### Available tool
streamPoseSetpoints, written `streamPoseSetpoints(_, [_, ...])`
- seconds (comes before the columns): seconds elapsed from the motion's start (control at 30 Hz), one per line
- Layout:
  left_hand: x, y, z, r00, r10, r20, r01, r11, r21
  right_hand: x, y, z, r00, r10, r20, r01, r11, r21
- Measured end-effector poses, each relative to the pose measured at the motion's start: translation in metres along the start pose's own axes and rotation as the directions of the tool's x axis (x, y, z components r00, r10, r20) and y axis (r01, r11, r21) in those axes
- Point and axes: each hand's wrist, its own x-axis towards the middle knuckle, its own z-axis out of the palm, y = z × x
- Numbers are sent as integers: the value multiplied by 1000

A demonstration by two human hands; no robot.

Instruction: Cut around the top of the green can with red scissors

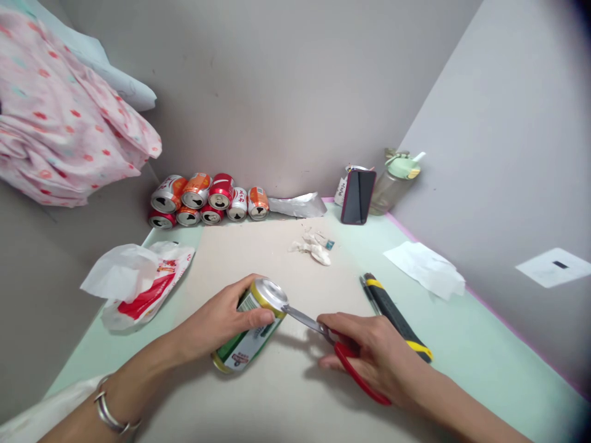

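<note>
Left hand [221, 320]: closed around green drink can [247, 341], lower centre of frame, lying on counter [462, 344].
Can axis: lower left to upper right, top end toward right hand.
Right hand [376, 360]: gripping red-handled scissors [344, 357], blade tips at can's top rim.
Pose: forearms low, converging from lower corners.
Beyond: utility knife [397, 317] just right; stacked cans [207, 200] at wall.

Eight stacked cans [221, 191], one green can [247, 344], one pair of scissors [344, 354], one utility knife [397, 317], one phone [357, 197].
</note>
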Motion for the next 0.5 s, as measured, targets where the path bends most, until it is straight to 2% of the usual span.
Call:
streamPoseSetpoints(0.13, [1, -5, 0, 1000, -17, 6, 17, 999, -27, -1, -2, -1, 1000, 19, 14, -20, 999, 44])
streamPoseSetpoints(0.23, [0, 2, 0, 1000, -17, -3, 17, 999, -31, -2, -10, -10, 990, 84, 118, -105, 977, 187])
streamPoseSetpoints(0.33, [-3, 12, -1, 1000, -6, 25, 6, 1000, -24, -1, -17, -22, 944, 118, 307, -239, 887, 395])
streamPoseSetpoints(0.5, [-6, 15, -2, 994, 3, 108, 5, 997, -72, -2, -10, -29, 877, 52, 478, -356, 738, 573])
